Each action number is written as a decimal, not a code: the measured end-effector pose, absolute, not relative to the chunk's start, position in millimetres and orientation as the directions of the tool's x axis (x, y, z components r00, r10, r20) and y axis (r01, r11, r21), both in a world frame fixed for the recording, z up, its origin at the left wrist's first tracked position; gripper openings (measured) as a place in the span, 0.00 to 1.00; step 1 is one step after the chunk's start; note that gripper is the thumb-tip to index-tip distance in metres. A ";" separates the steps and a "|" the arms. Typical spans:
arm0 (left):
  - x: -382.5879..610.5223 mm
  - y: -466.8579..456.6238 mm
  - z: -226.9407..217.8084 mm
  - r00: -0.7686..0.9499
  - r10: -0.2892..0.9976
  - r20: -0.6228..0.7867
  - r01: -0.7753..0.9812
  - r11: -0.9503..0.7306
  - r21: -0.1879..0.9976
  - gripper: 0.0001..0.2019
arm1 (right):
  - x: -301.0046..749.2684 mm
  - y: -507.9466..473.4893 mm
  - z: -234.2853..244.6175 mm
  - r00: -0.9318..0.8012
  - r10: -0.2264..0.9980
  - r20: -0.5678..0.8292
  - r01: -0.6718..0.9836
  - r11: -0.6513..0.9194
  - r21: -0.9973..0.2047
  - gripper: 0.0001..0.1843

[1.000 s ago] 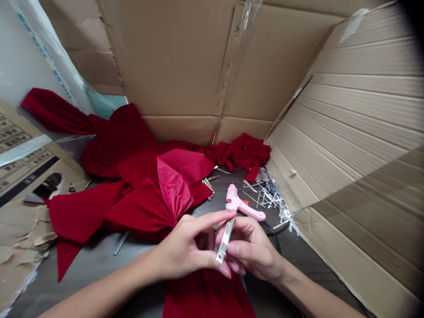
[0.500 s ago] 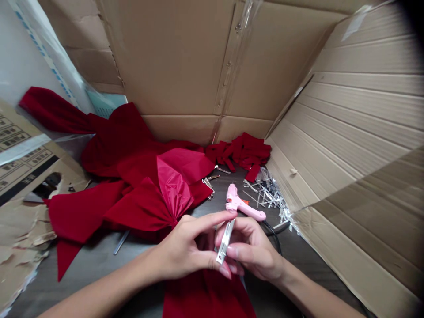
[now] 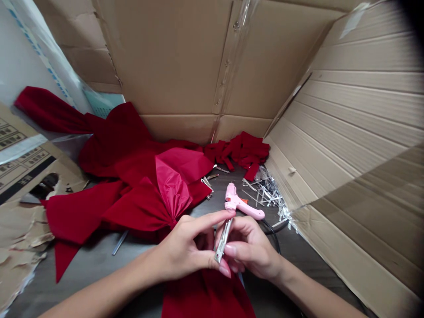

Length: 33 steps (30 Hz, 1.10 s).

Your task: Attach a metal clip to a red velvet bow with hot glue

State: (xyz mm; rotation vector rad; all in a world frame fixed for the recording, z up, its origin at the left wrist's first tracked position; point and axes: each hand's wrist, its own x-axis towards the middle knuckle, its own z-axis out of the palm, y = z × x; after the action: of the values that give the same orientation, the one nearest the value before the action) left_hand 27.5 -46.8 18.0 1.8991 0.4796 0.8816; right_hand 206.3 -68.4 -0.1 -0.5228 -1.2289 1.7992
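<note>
A silver metal hair clip (image 3: 224, 240) is pinched between my two hands, slanting up towards the glue gun. My left hand (image 3: 190, 245) has its index finger at the clip's far end and its thumb at the near end. The fingers of my right hand (image 3: 251, 247) close on the clip's right side. Just beyond my fingertips lies a pink glue gun (image 3: 243, 205) on its side. Red velvet bows (image 3: 139, 203) spread out to the left, one showing a shiny pink-red underside. More red fabric (image 3: 207, 296) hangs below my hands.
A pile of red fabric strips (image 3: 243, 152) lies at the back, with silver scraps (image 3: 270, 194) in front of it. Several metal clips (image 3: 208, 183) lie beside the bows. Cardboard walls (image 3: 179, 57) stand behind and to the right. A clear stick (image 3: 119, 243) lies on the dark table (image 3: 99, 265).
The clip has tilted slightly between my fingers, showing more of its edge. Both hands stay in nearly the same place, and the whole view has shifted a little.
</note>
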 end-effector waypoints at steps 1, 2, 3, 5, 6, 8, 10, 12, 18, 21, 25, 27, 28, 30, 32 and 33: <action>27.7 -47.3 17.5 0.670 0.648 0.364 -0.042 -0.456 0.889 0.38 | 205.4 -68.4 -1.0 -0.527 0.839 0.132 -0.433 -0.132 -0.892 0.11; 27.9 -47.6 16.8 0.675 0.648 0.353 -0.041 -0.445 0.895 0.38 | 204.4 -68.4 -2.0 -0.517 0.845 0.134 -0.440 -0.128 -0.889 0.11; 28.1 -47.6 16.1 0.676 0.652 0.344 -0.036 -0.436 0.899 0.38 | 203.3 -68.3 -2.8 -0.507 0.851 0.133 -0.445 -0.127 -0.887 0.12; 28.3 -47.3 14.7 0.671 0.665 0.328 -0.031 -0.417 0.908 0.38 | 201.7 -68.3 -4.1 -0.492 0.861 0.124 -0.457 -0.135 -0.879 0.13; 28.5 -47.0 14.3 0.668 0.670 0.324 -0.034 -0.407 0.913 0.38 | 201.3 -68.3 -4.6 -0.489 0.863 0.123 -0.467 -0.141 -0.873 0.13; 28.8 -46.6 14.1 0.669 0.671 0.321 -0.054 -0.386 0.921 0.37 | 201.7 -68.4 -5.4 -0.499 0.858 0.122 -0.477 -0.154 -0.865 0.12; 29.2 -46.5 14.8 0.678 0.661 0.322 -0.070 -0.377 0.923 0.37 | 203.3 -68.8 -5.8 -0.511 0.850 0.125 -0.453 -0.143 -0.880 0.11; 29.3 -46.7 15.8 0.684 0.655 0.321 -0.063 -0.385 0.921 0.37 | 205.0 -69.4 -5.6 -0.516 0.847 0.131 -0.411 -0.110 -0.905 0.12; 26.9 -45.6 18.0 0.662 0.667 0.342 0.028 -0.478 0.878 0.38 | 204.8 -71.2 -1.6 -0.497 0.861 0.110 -0.391 -0.108 -0.914 0.13; 24.9 -44.0 17.8 0.656 0.660 0.368 0.039 -0.516 0.856 0.38 | 203.7 -71.3 0.0 -0.484 0.873 0.060 -0.380 -0.148 -0.913 0.15; 23.8 -42.8 16.1 0.660 0.648 0.379 0.027 -0.525 0.851 0.37 | 204.0 -70.0 -0.2 -0.500 0.866 0.016 -0.385 -0.205 -0.900 0.16; 24.2 -42.9 15.1 0.668 0.645 0.372 0.026 -0.519 0.854 0.38 | 204.3 -69.4 -0.4 -0.517 0.856 0.031 -0.399 -0.208 -0.893 0.14; 24.5 -43.1 14.8 0.671 0.644 0.366 0.031 -0.519 0.854 0.38 | 204.3 -69.2 -0.5 -0.523 0.851 0.046 -0.407 -0.202 -0.891 0.13; 24.6 -43.6 15.5 0.677 0.645 0.355 0.053 -0.523 0.851 0.39 | 204.4 -69.0 -0.4 -0.527 0.847 0.073 -0.418 -0.183 -0.890 0.13; 23.5 -44.1 19.0 0.691 0.638 0.340 0.082 -0.537 0.839 0.39 | 204.8 -69.3 -0.2 -0.520 0.850 0.080 -0.406 -0.164 -0.899 0.13; 22.3 -44.2 22.2 0.705 0.628 0.331 0.100 -0.550 0.829 0.40 | 205.2 -69.5 0.0 -0.516 0.854 0.072 -0.390 -0.159 -0.907 0.14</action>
State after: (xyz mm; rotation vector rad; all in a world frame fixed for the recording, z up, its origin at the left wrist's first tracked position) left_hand 22.3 -44.2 22.2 2.0613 0.5545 0.7879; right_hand 205.2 -69.5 0.0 -0.5954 -1.2104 1.8033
